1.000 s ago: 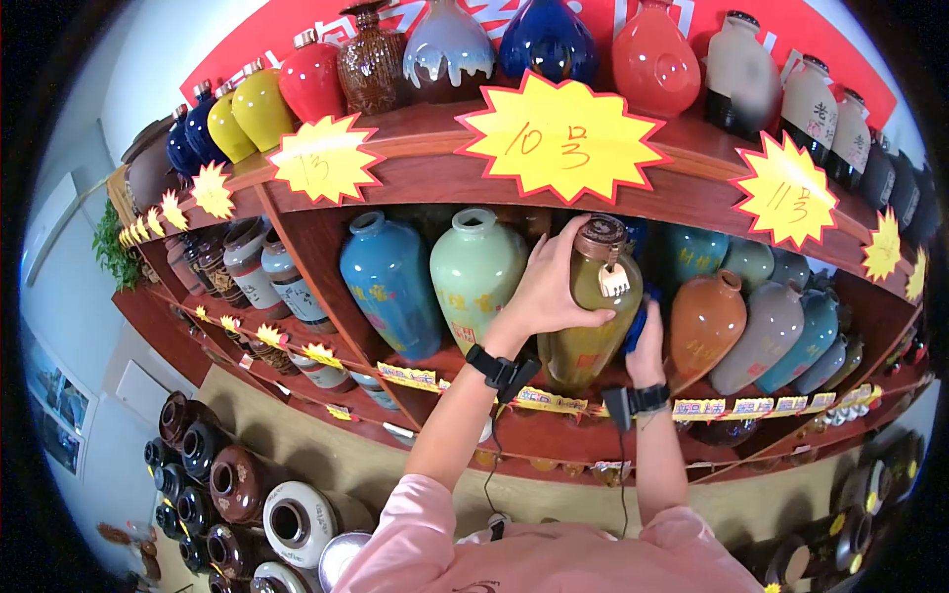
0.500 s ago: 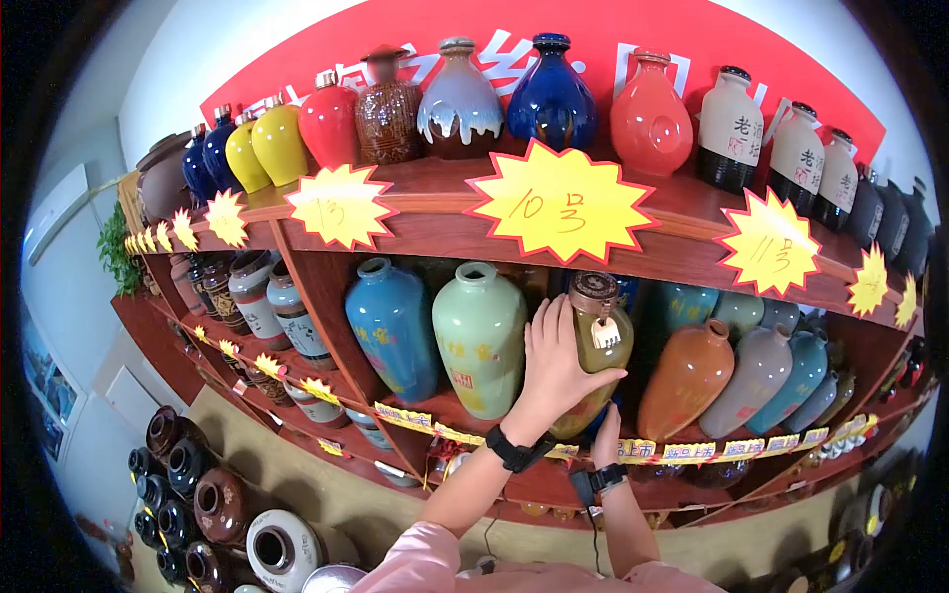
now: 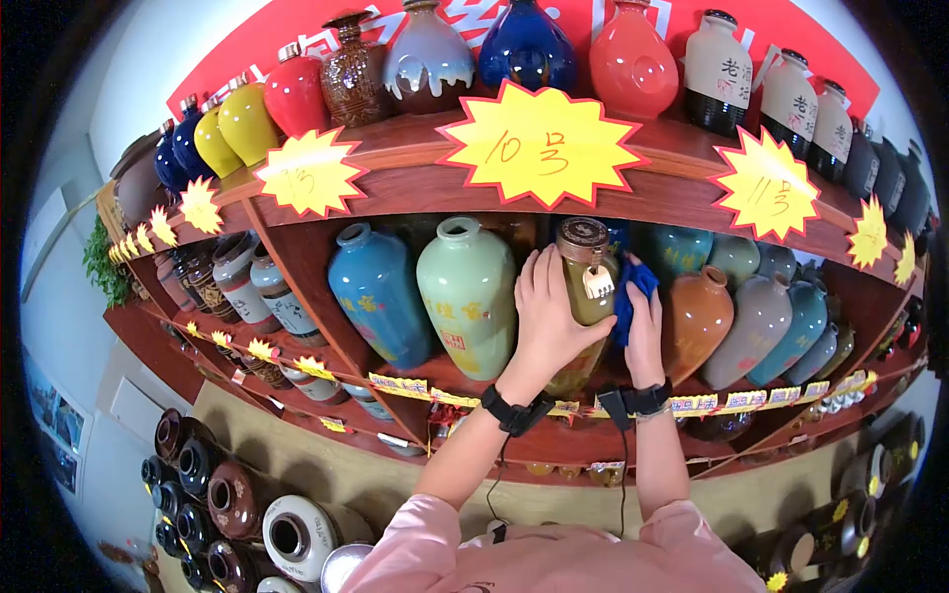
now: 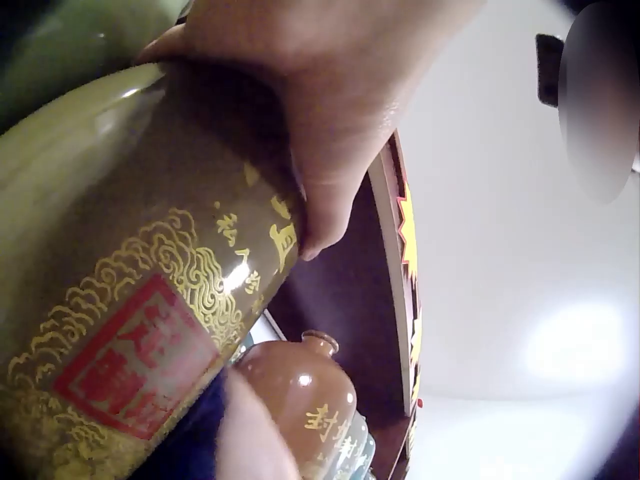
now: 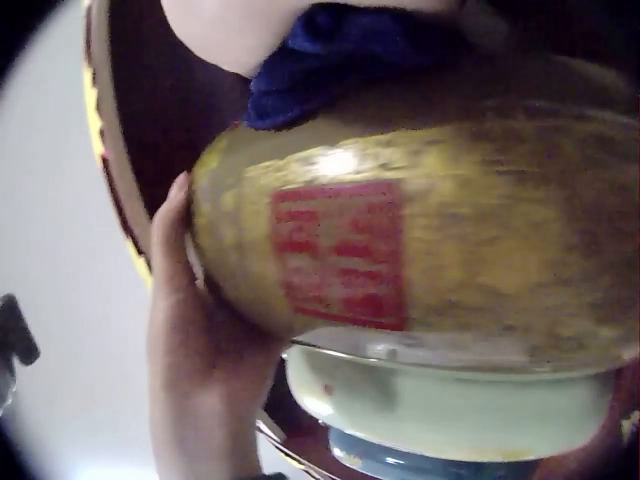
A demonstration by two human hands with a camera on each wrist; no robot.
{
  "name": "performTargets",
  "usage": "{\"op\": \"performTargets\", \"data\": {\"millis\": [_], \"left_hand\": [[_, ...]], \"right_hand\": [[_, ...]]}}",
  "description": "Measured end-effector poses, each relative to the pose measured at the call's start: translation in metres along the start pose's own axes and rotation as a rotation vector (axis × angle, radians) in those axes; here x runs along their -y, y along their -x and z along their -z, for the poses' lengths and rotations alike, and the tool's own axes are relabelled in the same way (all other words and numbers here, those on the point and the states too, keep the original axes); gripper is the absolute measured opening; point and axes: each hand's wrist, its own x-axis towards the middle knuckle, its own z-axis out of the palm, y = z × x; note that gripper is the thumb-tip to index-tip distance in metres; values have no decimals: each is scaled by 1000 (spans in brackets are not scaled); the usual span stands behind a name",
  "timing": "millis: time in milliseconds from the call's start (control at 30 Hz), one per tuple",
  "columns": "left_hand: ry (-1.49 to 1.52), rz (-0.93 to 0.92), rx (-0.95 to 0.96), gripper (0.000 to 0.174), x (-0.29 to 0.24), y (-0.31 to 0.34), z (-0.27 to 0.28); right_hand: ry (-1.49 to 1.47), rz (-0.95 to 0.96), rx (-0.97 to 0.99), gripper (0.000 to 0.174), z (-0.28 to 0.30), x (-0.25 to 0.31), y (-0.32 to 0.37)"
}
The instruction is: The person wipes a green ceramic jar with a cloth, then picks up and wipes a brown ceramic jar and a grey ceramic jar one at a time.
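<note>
Wearing pink sleeves (image 3: 400,539) at the near edge, black straps (image 3: 647,399) on both wrists. Grasping olive jar (image 5: 465,245) with left hand (image 3: 542,316) — thumb across the front, fingers along its left side. Pinching blue cloth (image 3: 636,287) in right hand (image 3: 646,336), bunched against the jar's right side. Located at the front of the middle compartment, base mostly hidden; brown cap (image 3: 581,233) on top, pale tag (image 3: 598,283) at neck, red square panel (image 5: 345,255) on front — in both wrist views. Just left of it, pale green jar (image 3: 463,296), then blue jar (image 3: 381,296) farther left. To the right, orange-brown jar (image 3: 697,321), then gray jar (image 3: 753,326) and teal jar (image 3: 796,331). Above, along the shelf edge, yellow starburst labels (image 3: 541,158). Standing higher: row of bottles (image 3: 638,59), various colors. Far back, red banner (image 3: 309,25) with white characters.
</note>
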Motion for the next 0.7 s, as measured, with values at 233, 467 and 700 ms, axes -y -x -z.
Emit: {"op": "performTargets", "data": {"millis": [233, 467, 700], "left_hand": [[26, -2, -3, 105, 2, -1, -1], [66, -16, -22, 107, 7, -3, -3], [295, -92, 150, 106, 37, -22, -5]], "right_hand": [[201, 53, 211, 41, -4, 15, -18], [-312, -260, -105, 37, 40, -63, -1], [-231, -181, -256, 40, 16, -47, 34]]}}
